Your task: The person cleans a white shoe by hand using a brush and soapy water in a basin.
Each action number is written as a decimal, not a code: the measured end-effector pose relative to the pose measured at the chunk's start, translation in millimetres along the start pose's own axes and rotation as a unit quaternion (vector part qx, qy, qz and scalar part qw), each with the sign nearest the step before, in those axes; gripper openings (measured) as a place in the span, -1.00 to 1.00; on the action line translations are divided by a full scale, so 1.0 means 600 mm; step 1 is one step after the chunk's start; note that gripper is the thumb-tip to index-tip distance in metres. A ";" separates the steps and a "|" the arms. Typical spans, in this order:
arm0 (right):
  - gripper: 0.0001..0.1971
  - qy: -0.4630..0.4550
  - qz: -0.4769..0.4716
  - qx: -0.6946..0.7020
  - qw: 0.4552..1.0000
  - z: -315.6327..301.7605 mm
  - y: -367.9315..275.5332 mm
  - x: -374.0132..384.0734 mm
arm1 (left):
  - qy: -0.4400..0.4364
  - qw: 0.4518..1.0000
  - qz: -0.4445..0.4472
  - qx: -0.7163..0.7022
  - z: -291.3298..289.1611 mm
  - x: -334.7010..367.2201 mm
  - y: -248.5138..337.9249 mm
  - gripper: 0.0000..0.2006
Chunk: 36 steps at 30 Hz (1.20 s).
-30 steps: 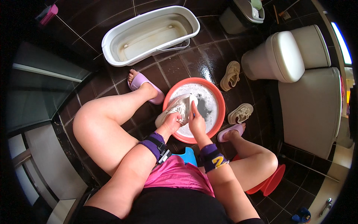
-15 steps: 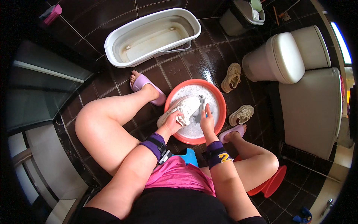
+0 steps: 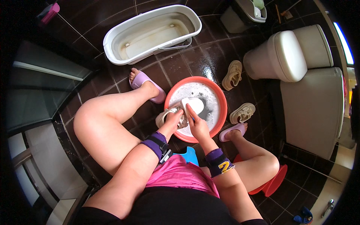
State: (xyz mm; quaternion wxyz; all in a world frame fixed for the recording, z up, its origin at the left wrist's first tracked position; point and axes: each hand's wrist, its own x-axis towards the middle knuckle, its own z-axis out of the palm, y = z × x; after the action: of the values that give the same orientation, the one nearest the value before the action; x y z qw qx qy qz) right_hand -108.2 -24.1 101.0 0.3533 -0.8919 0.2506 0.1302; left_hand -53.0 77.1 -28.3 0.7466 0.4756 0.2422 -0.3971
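A pale shoe [image 3: 163, 118] is held by the left hand [image 3: 173, 120] over the left and near part of an orange basin [image 3: 223, 105]. The shoe is tilted, with its heel end reaching past the basin's left rim and its white toe pointed to the far right, above the suds [image 3: 183, 90]. The left fingers are closed around the side of the shoe, close to the laces; their tips are partly hidden. A white brush [image 3: 185, 103] is grasped by the right hand [image 3: 198, 126], with the fingers stretched along it and a bit of blue seen at the grip. The brush is placed over the shoe, just behind the toe; whether the bristles are pressed on it cannot be told.

Dark patches of water are seen among the suds. To the right of the basin, two beige shoes [image 3: 242, 113] are set apart on the dark tiled floor [image 3: 172, 69]. Lilac slippers [image 3: 159, 97] are worn on both feet. At the far side, a long white tub [image 3: 108, 48] is placed, with a little murky water in it. A toilet [image 3: 288, 56] is seen at the far right. A blue stool [image 3: 191, 155] is partly covered by pink shorts [image 3: 176, 176].
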 end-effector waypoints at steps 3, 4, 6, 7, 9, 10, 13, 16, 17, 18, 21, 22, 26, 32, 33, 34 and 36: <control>-0.55 -0.007 -0.031 -0.050 0.998 -0.004 0.004 -0.022 | 0.007 0.997 -0.035 -0.062 0.000 0.005 0.007 -0.74; -0.55 0.015 -0.078 -0.050 0.996 -0.001 0.019 -0.036 | 0.007 0.992 -0.063 -0.106 -0.002 0.008 0.007 -0.75; -0.55 0.019 -0.090 -0.020 0.996 -0.005 0.032 -0.062 | -0.016 0.985 -0.069 -0.158 -0.031 0.025 0.003 -0.79; -0.55 0.016 -0.095 -0.021 0.995 -0.010 0.034 -0.065 | -0.020 0.980 -0.089 -0.175 -0.041 0.028 0.000 -0.79; -0.54 0.014 -0.067 -0.053 0.996 -0.019 0.042 -0.065 | -0.029 0.974 -0.113 -0.192 -0.035 0.024 0.002 -0.78; -0.54 0.021 -0.059 -0.058 0.996 -0.023 0.046 -0.057 | -0.012 0.979 -0.122 -0.163 -0.006 0.008 0.013 -0.75; -0.55 0.025 -0.063 -0.069 0.995 0.013 0.009 -0.002 | 0.005 0.986 -0.100 -0.137 0.015 -0.013 0.025 -0.69; -0.53 0.023 -0.083 -0.038 0.996 0.025 -0.008 0.007 | -0.003 0.989 -0.054 -0.138 -0.012 0.007 0.016 -0.63; -0.52 0.006 -0.087 -0.039 0.995 0.021 0.006 -0.004 | -0.004 0.988 -0.049 -0.148 -0.018 0.012 0.013 -0.62; -0.52 0.004 -0.089 -0.041 0.995 0.012 0.022 -0.019 | -0.005 0.986 -0.043 -0.160 -0.019 0.017 0.013 -0.60; -0.51 0.003 -0.093 -0.024 0.995 -0.013 0.046 -0.068 | 0.011 0.988 -0.035 -0.152 -0.012 0.021 0.008 -0.59; -0.51 -0.001 -0.094 -0.024 0.995 -0.015 0.037 -0.065 | 0.024 0.988 -0.027 -0.147 -0.012 0.021 0.005 -0.59; -0.52 0.000 -0.097 -0.062 0.993 0.011 -0.004 -0.003 | 0.038 0.996 -0.038 -0.071 -0.006 0.019 0.012 -0.60; -0.51 0.015 -0.105 -0.019 0.994 0.020 0.040 -0.021 | 0.019 0.992 -0.037 -0.117 0.019 -0.006 0.026 -0.50; -0.51 -0.015 -0.073 -0.030 0.997 0.013 0.046 -0.037 | 0.026 0.991 -0.044 -0.124 0.016 -0.009 0.032 -0.55; -0.51 -0.020 -0.077 -0.028 0.996 0.014 0.048 -0.046 | 0.032 0.989 -0.051 -0.132 0.011 -0.013 0.036 -0.60; -0.51 -0.025 -0.064 -0.027 0.997 0.009 0.049 -0.060 | 0.031 0.992 -0.017 -0.120 -0.010 0.010 0.008 -0.59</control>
State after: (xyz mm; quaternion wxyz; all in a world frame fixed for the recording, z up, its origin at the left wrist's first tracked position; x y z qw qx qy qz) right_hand -154.7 -25.7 95.5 0.3428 -0.9118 0.1804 0.1361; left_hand -45.6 81.7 -32.6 0.7839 0.3904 0.3187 -0.3628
